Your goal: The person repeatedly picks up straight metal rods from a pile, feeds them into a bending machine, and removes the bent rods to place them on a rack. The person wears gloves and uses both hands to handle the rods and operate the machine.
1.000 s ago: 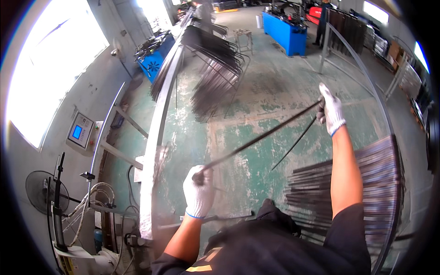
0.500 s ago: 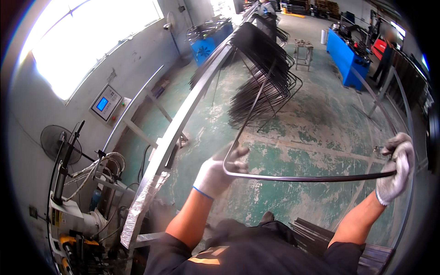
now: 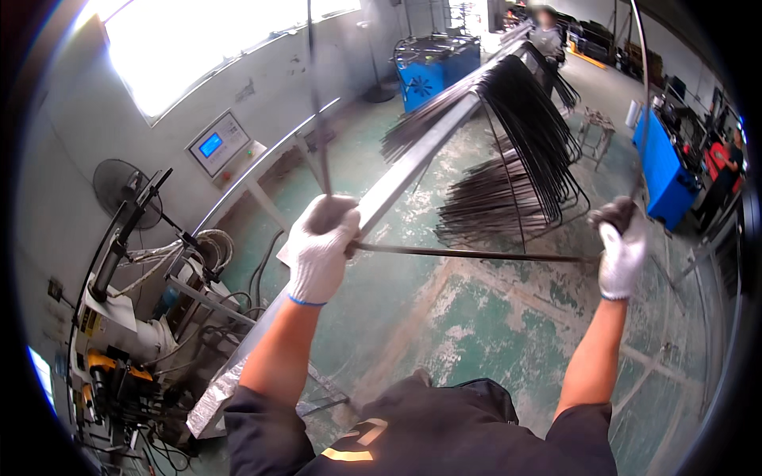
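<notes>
A thin dark bent metal rod (image 3: 476,254) is held up in front of me; its crosspiece runs between my hands and a long leg rises from each end. My left hand (image 3: 321,254), in a white work glove with dark fingertips, is closed around the left corner. The right corner sits in my gloved right hand (image 3: 623,250), whose fingers are curled and a little blurred. Beyond the rod, many similar bent rods (image 3: 520,127) hang over a long pale metal beam (image 3: 421,151), their lower parts fanned out above the floor.
At the left stand a control panel with a blue screen (image 3: 218,143), a dark fan (image 3: 123,190), and a machine with hoses (image 3: 131,325). Blue machine benches (image 3: 667,170) are at the far right and back. A person (image 3: 548,40) stands behind the beam, another (image 3: 722,182) at the right.
Both hands have risen with the bent rod, its legs now pointing upward. My left hand has closed on its corner; my right has moved inward to the other. The view has turned left.
</notes>
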Motion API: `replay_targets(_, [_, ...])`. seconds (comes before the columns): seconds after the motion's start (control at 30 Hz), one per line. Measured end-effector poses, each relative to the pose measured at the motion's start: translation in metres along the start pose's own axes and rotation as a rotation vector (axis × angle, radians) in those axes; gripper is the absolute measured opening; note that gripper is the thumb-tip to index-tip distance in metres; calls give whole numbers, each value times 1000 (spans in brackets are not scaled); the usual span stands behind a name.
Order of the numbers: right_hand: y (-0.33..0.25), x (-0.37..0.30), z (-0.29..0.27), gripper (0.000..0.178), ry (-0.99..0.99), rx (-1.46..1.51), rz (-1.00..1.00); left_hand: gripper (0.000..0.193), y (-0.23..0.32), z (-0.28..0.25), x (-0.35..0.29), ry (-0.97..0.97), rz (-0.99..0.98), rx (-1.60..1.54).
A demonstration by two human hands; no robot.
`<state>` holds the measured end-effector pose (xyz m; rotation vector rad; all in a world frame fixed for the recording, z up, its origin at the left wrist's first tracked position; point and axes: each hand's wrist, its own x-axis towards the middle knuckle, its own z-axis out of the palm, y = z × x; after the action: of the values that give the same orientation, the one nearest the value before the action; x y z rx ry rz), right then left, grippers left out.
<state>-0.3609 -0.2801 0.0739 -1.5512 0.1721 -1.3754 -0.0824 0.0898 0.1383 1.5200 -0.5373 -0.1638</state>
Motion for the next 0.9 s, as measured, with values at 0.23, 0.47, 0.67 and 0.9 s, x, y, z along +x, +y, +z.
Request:
replay_targets(0.23, [142, 113, 144, 25, -207, 18, 11, 10, -60, -55, 36, 295, 111, 156])
replay_targets(0.47, [210, 180, 262, 18, -708, 117, 223, 13, -84, -59, 11, 635, 139, 466])
replay_targets(0.67, [243, 181, 313, 16, -922, 169, 55, 11, -91, -43, -30, 878, 108, 651])
replay_targets(0.9, [278, 175, 340, 13, -947, 137, -134, 12, -89, -58, -22, 901, 99, 759])
